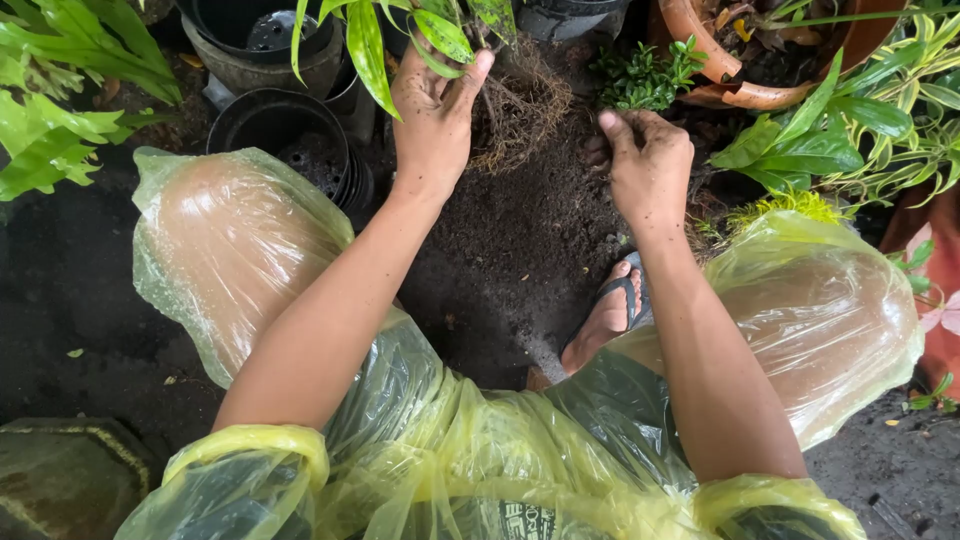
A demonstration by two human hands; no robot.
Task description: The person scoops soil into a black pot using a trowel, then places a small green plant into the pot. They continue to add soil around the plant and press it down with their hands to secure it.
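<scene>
Under you is dark, damp ground [60, 290], and a heap of loose black soil [520, 230] is piled on it between your knees. Your sandalled foot [608, 318] is planted at the near edge of that heap. To the left, a stack of empty black plastic pots [300, 140] stands on the ground, just beside the soil. At the far right, a terracotta pot [740, 90] lies tilted on the ground

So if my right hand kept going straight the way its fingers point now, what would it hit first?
Your right hand points left, so it would probably first meet the tangled root ball of the plant your left hand holds up. Depth is hard to judge; it could pass below it.
</scene>
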